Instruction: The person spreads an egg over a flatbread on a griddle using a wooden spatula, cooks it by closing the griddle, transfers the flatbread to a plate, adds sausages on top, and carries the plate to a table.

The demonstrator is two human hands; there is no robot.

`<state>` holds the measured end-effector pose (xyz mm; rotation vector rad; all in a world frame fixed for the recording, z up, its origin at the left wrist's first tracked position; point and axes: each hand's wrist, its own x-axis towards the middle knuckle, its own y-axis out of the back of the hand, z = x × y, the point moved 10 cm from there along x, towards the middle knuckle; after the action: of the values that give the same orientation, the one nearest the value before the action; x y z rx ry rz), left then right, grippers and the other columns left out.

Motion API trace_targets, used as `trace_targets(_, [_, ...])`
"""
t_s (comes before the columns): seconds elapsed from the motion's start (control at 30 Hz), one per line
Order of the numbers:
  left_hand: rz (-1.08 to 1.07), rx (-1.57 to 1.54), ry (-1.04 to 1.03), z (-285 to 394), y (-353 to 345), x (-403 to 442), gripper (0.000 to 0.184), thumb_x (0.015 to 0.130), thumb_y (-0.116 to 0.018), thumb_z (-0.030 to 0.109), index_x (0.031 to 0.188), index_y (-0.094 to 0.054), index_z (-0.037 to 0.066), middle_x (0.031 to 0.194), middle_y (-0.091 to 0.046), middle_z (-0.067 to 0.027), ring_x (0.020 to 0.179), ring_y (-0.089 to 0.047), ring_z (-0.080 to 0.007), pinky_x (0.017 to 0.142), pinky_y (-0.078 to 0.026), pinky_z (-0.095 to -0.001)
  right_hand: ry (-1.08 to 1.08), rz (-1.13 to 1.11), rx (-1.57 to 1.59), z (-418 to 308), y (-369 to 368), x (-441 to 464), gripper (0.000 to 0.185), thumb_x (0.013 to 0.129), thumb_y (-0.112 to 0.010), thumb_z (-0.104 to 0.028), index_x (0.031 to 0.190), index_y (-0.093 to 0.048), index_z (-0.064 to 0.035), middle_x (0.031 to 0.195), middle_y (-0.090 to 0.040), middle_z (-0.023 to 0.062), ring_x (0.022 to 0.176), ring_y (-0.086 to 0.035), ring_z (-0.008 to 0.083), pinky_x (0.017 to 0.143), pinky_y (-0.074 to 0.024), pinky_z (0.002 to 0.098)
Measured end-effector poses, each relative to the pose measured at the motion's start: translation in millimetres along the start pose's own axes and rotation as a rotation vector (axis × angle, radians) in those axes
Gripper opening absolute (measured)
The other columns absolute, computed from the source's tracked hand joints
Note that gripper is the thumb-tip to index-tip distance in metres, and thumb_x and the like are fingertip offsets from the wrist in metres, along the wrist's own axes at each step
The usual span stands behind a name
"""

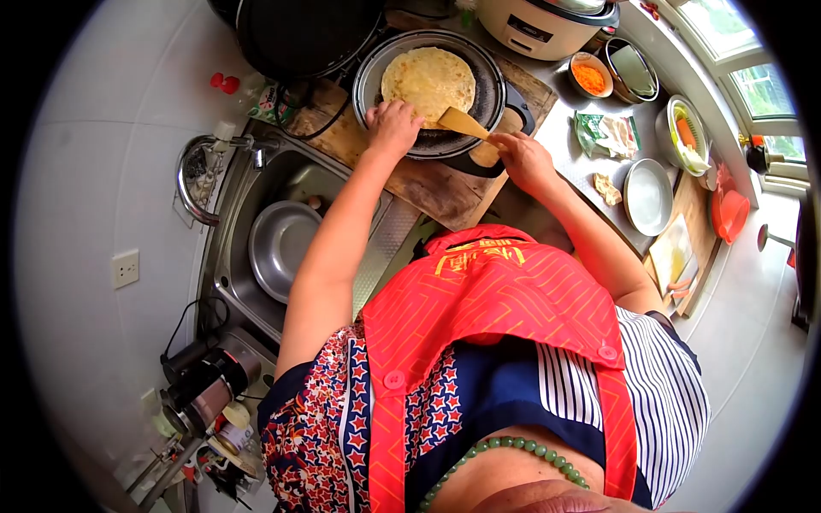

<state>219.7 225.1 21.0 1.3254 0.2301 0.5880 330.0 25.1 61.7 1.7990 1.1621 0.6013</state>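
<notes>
A round, pale golden flatbread (428,79) lies on the dark round electric griddle (490,85). My right hand (523,161) is closed around the handle of a wooden spatula (463,122), whose flat end meets the flatbread's lower edge. At the lower left edge of the flatbread is my left hand (393,128), its fingers bent and pressed together over the rim area; whether they pinch the bread is too small to tell.
Left of the griddle are its raised dark lid (299,34) and a sink (224,256) holding a metal basin (282,248). A rice cooker (530,30), a bowl of shredded carrot (590,77), a packet (605,135) and an empty plate (648,197) stand to the right.
</notes>
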Motion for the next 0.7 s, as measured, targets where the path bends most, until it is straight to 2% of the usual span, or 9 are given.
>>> trace_targets(0.17, [-0.109,-0.053,0.015,29.8,-3.7,-10.8,0.035,0.085,-0.059,0.037,0.106,-0.065,0.008,0.109,-0.063,-0.007,0.107,-0.053,-0.0256,0.096,-0.03,-0.0426,-0.066,0.046,-0.041,23.4,12.6,0.4,0.028,0.085,-0.056,-0.014,0.112,-0.063,-0.0152,0.095,-0.062,0.0119,0.088,-0.062,0.033,0.075,-0.0504,0.0422])
trace_targets(0.37, [0.032,-0.18,-0.043,61.9,24.5,-27.0,0.029,0.083,-0.064,0.03,0.102,-0.066,0.009,0.106,-0.063,-0.0056,0.104,-0.053,-0.0249,0.094,-0.032,-0.0424,-0.01,0.117,0.02,9.6,26.3,1.5,0.03,0.083,-0.057,-0.013,0.113,-0.063,-0.0149,0.096,-0.062,0.0121,0.089,-0.062,0.0332,0.075,-0.0504,0.0421])
trace_targets(0.57, [0.177,-0.309,-0.099,82.5,45.9,-50.6,0.024,0.077,-0.068,0.023,0.096,-0.066,0.008,0.102,-0.061,-0.0045,0.1,-0.054,-0.0248,0.089,-0.037,-0.0418,-0.045,0.058,0.043,8.2,12.4,-4.5,0.031,0.083,-0.057,-0.013,0.114,-0.062,-0.0141,0.097,-0.062,0.012,0.091,-0.061,0.0332,0.077,-0.0499,0.042])
trace_targets(0.7, [0.16,-0.381,-0.137,100.1,57.0,-65.4,0.02,0.076,-0.069,0.018,0.092,-0.065,0.008,0.096,-0.06,-0.0058,0.096,-0.054,-0.0262,0.084,-0.041,-0.0401,0.002,0.072,0.056,9.7,5.0,-6.5,0.031,0.083,-0.058,-0.013,0.113,-0.063,-0.0132,0.096,-0.063,0.0124,0.089,-0.062,0.0337,0.076,-0.0498,0.0424])
